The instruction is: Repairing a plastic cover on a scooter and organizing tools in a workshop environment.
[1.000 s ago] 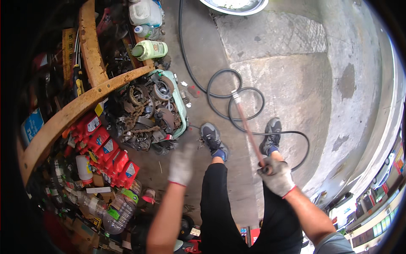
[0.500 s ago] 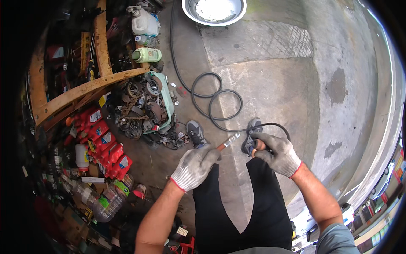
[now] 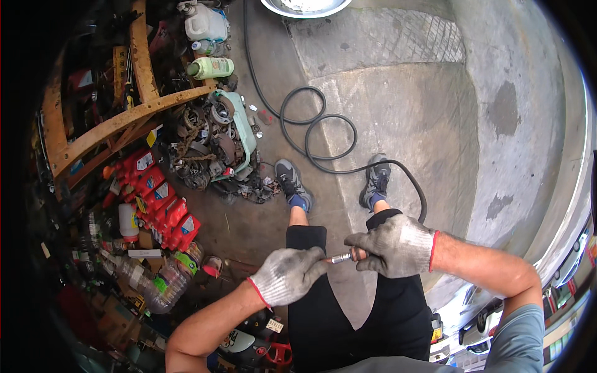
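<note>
My left hand (image 3: 289,275), in a grey-white work glove with a red cuff, pinches a small brown rod-like piece with a silver metal fitting (image 3: 340,258) at its tip. Facing it, my right hand (image 3: 398,245), gloved the same way, is closed round the end of a black hose (image 3: 410,176), where a copper-brown end piece (image 3: 359,253) shows. The silver fitting meets this end piece above my lap; whether they are joined I cannot tell. From my right hand the hose curves away past my right shoe and lies in loops on the floor.
A green crate (image 3: 244,133) of greasy metal parts stands left of my shoes (image 3: 292,183). Red bottles (image 3: 165,202), clear plastic bottles (image 3: 155,289) and a rusty frame (image 3: 124,121) crowd the left side. A metal basin (image 3: 308,12) sits at the far edge on the concrete floor (image 3: 398,112).
Both hands have come down toward my lap and closer together. The silver fitting, earlier apart from the hose end, now meets it. The view has shifted slightly.
</note>
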### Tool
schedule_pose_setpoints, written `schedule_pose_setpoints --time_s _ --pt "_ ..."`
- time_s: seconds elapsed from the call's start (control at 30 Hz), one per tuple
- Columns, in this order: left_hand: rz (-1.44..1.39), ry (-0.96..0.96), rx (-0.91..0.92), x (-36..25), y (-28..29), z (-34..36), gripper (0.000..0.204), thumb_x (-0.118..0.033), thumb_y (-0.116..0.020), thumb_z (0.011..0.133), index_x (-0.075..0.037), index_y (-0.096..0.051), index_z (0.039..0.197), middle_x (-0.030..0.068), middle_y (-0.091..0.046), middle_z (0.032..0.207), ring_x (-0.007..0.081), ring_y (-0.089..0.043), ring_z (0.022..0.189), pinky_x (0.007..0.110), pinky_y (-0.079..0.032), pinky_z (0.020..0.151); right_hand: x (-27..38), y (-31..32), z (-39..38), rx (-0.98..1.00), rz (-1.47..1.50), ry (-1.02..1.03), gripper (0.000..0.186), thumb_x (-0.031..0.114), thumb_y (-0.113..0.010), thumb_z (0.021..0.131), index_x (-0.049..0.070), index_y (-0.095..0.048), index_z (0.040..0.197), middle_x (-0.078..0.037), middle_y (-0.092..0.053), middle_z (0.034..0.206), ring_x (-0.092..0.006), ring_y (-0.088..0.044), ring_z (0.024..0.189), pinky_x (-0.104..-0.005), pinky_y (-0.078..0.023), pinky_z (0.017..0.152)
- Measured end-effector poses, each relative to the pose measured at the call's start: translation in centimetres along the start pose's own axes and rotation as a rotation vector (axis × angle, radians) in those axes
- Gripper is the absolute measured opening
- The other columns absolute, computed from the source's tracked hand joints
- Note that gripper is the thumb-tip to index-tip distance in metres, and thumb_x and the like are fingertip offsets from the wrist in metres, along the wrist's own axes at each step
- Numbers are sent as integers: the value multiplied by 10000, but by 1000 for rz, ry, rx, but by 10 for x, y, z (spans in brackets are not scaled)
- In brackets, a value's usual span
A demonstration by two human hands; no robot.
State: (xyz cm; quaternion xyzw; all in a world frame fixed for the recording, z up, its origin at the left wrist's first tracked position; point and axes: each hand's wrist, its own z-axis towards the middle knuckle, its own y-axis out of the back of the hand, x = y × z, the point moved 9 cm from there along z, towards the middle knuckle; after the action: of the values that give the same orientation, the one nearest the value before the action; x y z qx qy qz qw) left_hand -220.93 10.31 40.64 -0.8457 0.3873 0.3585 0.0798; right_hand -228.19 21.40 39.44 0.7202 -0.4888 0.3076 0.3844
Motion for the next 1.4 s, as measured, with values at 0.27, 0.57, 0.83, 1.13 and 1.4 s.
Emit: schedule_pose_setpoints --time_s 0.27,0.57,0.83,1.13,1.4 --pt "-228 -35 56 -10 -55 -37 184 -204 -528 939 -31 -591 930 158 -560 692 339 -592 622 438 -458 546 32 -37 -4 138 231 108 125 280 -626 861 167 -602 908 -20 -604 660 -236 -635 610 -358 -514 586" --pt "20 -157 -202 12 -50 -22 92 -106 -491 911 -52 -565 900 98 -574 832 292 -610 650 402 -487 547 0 -42 28 -28 30 82 201 351 -619 814 182 -601 922 -17 -613 669 -236 -637 623 -365 -490 603" --pt "-68 72 -638 69 10 42 285 -284 -419 993 -44 -573 994 140 -606 887 284 -602 632 373 -477 583 -131 25 18 -1107 1091 -488 391 337 -550 927 -3 -537 1120 -174 -598 1132 -269 -587 1038 -384 -467 873" --pt "-524 34 -794 82 19 102 391 -323 -487 957 -11 -599 1163 164 -644 995 316 -615 938 375 -468 858 -114 124 171 -663 1137 -235 259 202 -539 939 -27 -567 1057 -15 -543 633 -76 -487 466 -264 -421 444" --pt "-407 700 -708 325 -5 125 618 -457 -526 886 49 -539 1242 273 -551 1267 390 -515 1206 415 -404 1010 -220 -19 239 171 -292 -549 308 140 -483 882 64 -598 1158 -172 -665 1094 -336 -640 1025 -446 -524 821"
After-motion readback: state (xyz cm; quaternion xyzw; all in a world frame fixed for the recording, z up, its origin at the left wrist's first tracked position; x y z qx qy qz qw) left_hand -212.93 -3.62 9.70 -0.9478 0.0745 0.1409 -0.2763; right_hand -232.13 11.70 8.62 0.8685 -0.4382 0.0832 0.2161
